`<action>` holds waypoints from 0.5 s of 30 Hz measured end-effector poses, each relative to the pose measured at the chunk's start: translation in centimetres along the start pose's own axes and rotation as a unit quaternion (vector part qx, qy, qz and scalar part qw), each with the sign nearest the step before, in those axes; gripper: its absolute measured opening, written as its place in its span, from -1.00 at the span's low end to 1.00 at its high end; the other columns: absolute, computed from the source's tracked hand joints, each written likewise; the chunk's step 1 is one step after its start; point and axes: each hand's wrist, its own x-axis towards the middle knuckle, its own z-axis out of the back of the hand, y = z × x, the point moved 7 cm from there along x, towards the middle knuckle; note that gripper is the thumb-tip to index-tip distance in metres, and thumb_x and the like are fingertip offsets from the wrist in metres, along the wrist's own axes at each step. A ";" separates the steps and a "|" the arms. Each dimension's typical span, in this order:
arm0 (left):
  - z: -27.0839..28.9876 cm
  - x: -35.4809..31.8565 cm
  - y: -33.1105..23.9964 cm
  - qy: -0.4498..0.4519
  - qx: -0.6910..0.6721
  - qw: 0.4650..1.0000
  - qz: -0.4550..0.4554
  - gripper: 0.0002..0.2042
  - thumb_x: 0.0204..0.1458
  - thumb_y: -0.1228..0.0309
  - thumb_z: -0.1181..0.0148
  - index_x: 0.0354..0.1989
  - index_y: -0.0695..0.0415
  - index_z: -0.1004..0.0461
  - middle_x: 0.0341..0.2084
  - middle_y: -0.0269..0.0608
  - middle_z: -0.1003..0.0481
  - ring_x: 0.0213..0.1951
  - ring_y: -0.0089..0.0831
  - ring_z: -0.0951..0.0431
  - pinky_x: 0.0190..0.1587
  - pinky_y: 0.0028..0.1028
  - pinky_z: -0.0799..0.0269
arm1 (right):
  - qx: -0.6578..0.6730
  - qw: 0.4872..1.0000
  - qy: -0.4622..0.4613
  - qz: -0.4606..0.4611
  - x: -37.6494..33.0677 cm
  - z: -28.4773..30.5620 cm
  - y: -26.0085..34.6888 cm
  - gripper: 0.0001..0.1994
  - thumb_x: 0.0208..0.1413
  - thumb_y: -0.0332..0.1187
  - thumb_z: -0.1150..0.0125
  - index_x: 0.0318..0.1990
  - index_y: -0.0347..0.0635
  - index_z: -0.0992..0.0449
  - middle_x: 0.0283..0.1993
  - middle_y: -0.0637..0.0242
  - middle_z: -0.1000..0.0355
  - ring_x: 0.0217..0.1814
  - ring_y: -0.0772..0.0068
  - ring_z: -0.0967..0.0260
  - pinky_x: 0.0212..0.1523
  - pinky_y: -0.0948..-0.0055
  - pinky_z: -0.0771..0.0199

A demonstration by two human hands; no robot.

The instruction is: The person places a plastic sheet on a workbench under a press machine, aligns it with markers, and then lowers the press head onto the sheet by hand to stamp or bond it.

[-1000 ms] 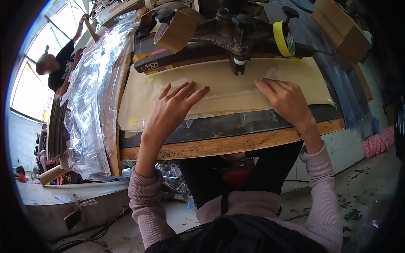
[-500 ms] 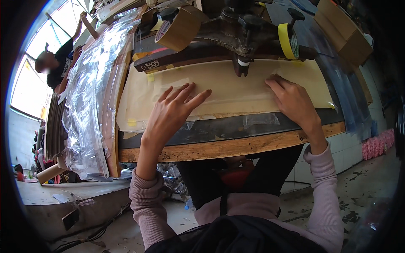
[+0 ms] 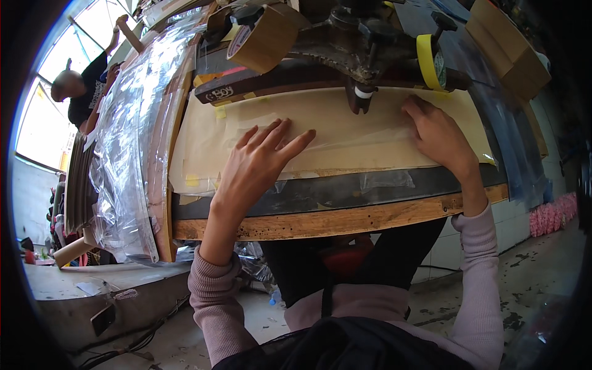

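Fingers (image 3: pixel 271 139) of left hand (image 3: pixel 256 169) spread flat, pressing clear film sheet (image 3: pixel 345 132) onto cream board (image 3: pixel 203 148) atop wooden-edged workbench (image 3: pixel 320 222). Far left: another person (image 3: pixel 83 92) by window; clear plastic sheeting (image 3: pixel 126 166) draped over bench end. Brown packing tape roll (image 3: pixel 262 40) above left hand. Dark metal press head (image 3: pixel 364 55) over film centre. Yellow tape roll (image 3: pixel 431 61) just right of it. Right hand (image 3: pixel 441 139) palm down on film's right part, fingers close together, slightly curled. Cardboard boxes (image 3: pixel 509 52) far right.
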 end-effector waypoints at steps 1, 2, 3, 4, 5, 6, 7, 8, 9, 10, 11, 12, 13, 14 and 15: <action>-0.1 0.0 0.0 0.003 0.002 1.000 0.004 -0.51 -0.01 0.53 0.02 0.14 -0.21 -0.33 0.06 -0.15 -0.40 0.10 -0.23 -0.40 0.16 -0.18 -0.26 | 0.004 1.000 0.002 0.003 0.0 -0.6 -0.1 -0.70 -0.13 -0.57 -0.06 -0.15 -0.37 -0.36 -0.13 0.00 -0.40 -0.10 -0.04 -0.38 -0.07 0.23 -0.42; 0.0 0.2 0.0 -0.002 0.006 1.000 0.005 -0.49 -0.02 0.54 0.02 0.15 -0.22 -0.32 0.07 -0.15 -0.39 0.11 -0.23 -0.39 0.16 -0.17 -0.26 | -0.028 0.998 -0.042 0.026 -0.2 -0.5 0.0 -0.71 -0.11 -0.58 -0.05 -0.14 -0.36 -0.37 -0.11 -0.01 -0.40 -0.09 -0.02 -0.39 -0.06 0.24 -0.42; 0.1 0.3 0.0 -0.008 0.010 1.000 0.006 -0.48 -0.02 0.55 0.02 0.16 -0.23 -0.31 0.07 -0.15 -0.38 0.12 -0.23 -0.38 0.16 -0.16 -0.26 | -0.060 0.993 -0.087 0.049 -0.4 -0.3 0.3 -0.72 -0.10 -0.59 -0.04 -0.14 -0.35 -0.38 -0.09 -0.02 -0.40 -0.08 0.01 -0.39 -0.05 0.24 -0.43; -0.1 0.4 0.1 -0.005 0.013 1.000 0.010 -0.48 -0.02 0.55 0.02 0.16 -0.23 -0.31 0.07 -0.15 -0.38 0.12 -0.23 -0.38 0.16 -0.16 -0.26 | -0.057 0.993 -0.086 0.053 -0.5 -0.4 0.3 -0.72 -0.10 -0.59 -0.04 -0.14 -0.35 -0.38 -0.09 -0.02 -0.40 -0.08 0.01 -0.39 -0.05 0.24 -0.43; -0.3 0.5 0.0 -0.015 0.014 1.000 0.003 -0.47 -0.02 0.55 0.02 0.16 -0.24 -0.30 0.08 -0.16 -0.38 0.13 -0.24 -0.37 0.17 -0.16 -0.25 | -0.098 0.990 -0.090 0.047 -0.7 -0.5 0.4 -0.71 -0.09 -0.58 -0.04 -0.13 -0.34 -0.38 -0.09 -0.01 -0.41 -0.07 0.03 -0.40 -0.03 0.24 -0.43; -0.5 0.5 0.0 -0.025 0.015 1.000 -0.004 -0.47 -0.02 0.55 0.02 0.17 -0.24 -0.30 0.08 -0.17 -0.38 0.15 -0.24 -0.35 0.18 -0.15 -0.24 | -0.140 0.985 -0.095 0.041 -0.8 -0.6 0.4 -0.71 -0.08 -0.58 -0.03 -0.12 -0.33 -0.39 -0.08 0.01 -0.41 -0.07 0.06 -0.41 -0.02 0.24 -0.42; -0.5 0.5 0.1 -0.023 0.019 1.000 0.001 -0.47 -0.02 0.55 0.02 0.17 -0.24 -0.30 0.08 -0.17 -0.38 0.15 -0.24 -0.35 0.18 -0.15 -0.24 | -0.136 0.985 -0.096 0.046 -0.8 -0.6 0.3 -0.71 -0.08 -0.58 -0.03 -0.12 -0.33 -0.39 -0.08 0.01 -0.41 -0.07 0.06 -0.41 -0.02 0.24 -0.42; -0.6 0.4 0.2 -0.024 0.020 0.999 0.003 -0.47 -0.02 0.53 0.01 0.17 -0.24 -0.30 0.09 -0.19 -0.37 0.15 -0.24 -0.34 0.20 -0.14 -0.22 | -0.159 0.978 -0.112 0.078 -0.9 -0.4 0.6 -0.70 -0.08 -0.58 -0.04 -0.10 -0.31 -0.40 -0.08 0.03 -0.43 -0.06 0.09 -0.41 -0.01 0.24 -0.42; -0.6 0.4 0.4 -0.026 0.021 0.999 0.005 -0.48 -0.01 0.52 0.01 0.17 -0.24 -0.29 0.10 -0.20 -0.37 0.16 -0.24 -0.33 0.22 -0.14 -0.19 | -0.181 0.969 -0.128 0.110 -1.0 -0.3 1.2 -0.68 -0.08 -0.58 -0.04 -0.09 -0.29 -0.41 -0.09 0.05 -0.44 -0.06 0.12 -0.42 0.00 0.24 -0.42; -0.6 0.4 0.5 -0.025 0.022 0.999 0.007 -0.48 -0.01 0.52 0.01 0.17 -0.24 -0.29 0.10 -0.20 -0.37 0.16 -0.24 -0.33 0.22 -0.14 -0.19 | -0.180 0.969 -0.128 0.112 -1.0 -0.2 1.4 -0.68 -0.08 -0.58 -0.04 -0.09 -0.29 -0.41 -0.09 0.05 -0.44 -0.06 0.12 -0.42 0.00 0.24 -0.42; -0.8 0.4 0.8 -0.023 0.006 1.000 0.010 -0.49 0.00 0.50 0.00 0.17 -0.24 -0.29 0.12 -0.21 -0.35 0.18 -0.24 -0.31 0.24 -0.13 -0.16 | -0.144 0.975 -0.113 0.125 -1.1 -0.2 1.7 -0.65 -0.07 -0.58 -0.07 -0.05 -0.26 -0.40 -0.06 0.07 -0.43 -0.02 0.09 -0.40 0.02 0.23 -0.42; -0.8 0.4 0.9 -0.020 -0.009 1.000 0.013 -0.50 0.00 0.48 -0.01 0.18 -0.23 -0.29 0.14 -0.22 -0.33 0.19 -0.24 -0.30 0.25 -0.12 -0.13 | -0.108 0.980 -0.098 0.138 -1.2 -0.3 2.0 -0.62 -0.06 -0.58 -0.10 0.00 -0.23 -0.39 -0.02 0.08 -0.43 0.01 0.07 -0.39 0.05 0.23 -0.41; -0.9 0.5 1.0 -0.020 -0.009 1.000 0.013 -0.50 0.00 0.48 -0.01 0.18 -0.23 -0.29 0.14 -0.22 -0.33 0.19 -0.24 -0.30 0.25 -0.12 -0.13 | -0.108 0.980 -0.098 0.138 -1.2 -0.2 2.2 -0.62 -0.06 -0.58 -0.10 0.00 -0.23 -0.39 -0.02 0.08 -0.43 0.01 0.07 -0.39 0.05 0.23 -0.41; -1.0 0.5 1.2 -0.012 -0.013 1.000 0.014 -0.51 0.02 0.45 -0.01 0.18 -0.23 -0.28 0.15 -0.21 -0.31 0.21 -0.24 -0.28 0.26 -0.12 -0.11 | -0.098 0.980 -0.099 0.140 -1.2 -0.2 2.6 -0.65 -0.06 -0.58 -0.08 -0.04 -0.24 -0.41 -0.06 0.07 -0.44 -0.03 0.11 -0.42 0.01 0.26 -0.44; -1.2 0.5 1.3 -0.004 -0.017 1.000 0.015 -0.52 0.03 0.42 -0.02 0.18 -0.23 -0.28 0.17 -0.21 -0.30 0.22 -0.24 -0.25 0.27 -0.11 -0.09 | -0.087 0.981 -0.100 0.142 -1.2 -0.2 2.8 -0.67 -0.07 -0.58 -0.06 -0.07 -0.25 -0.43 -0.09 0.07 -0.45 -0.08 0.15 -0.44 -0.02 0.29 -0.46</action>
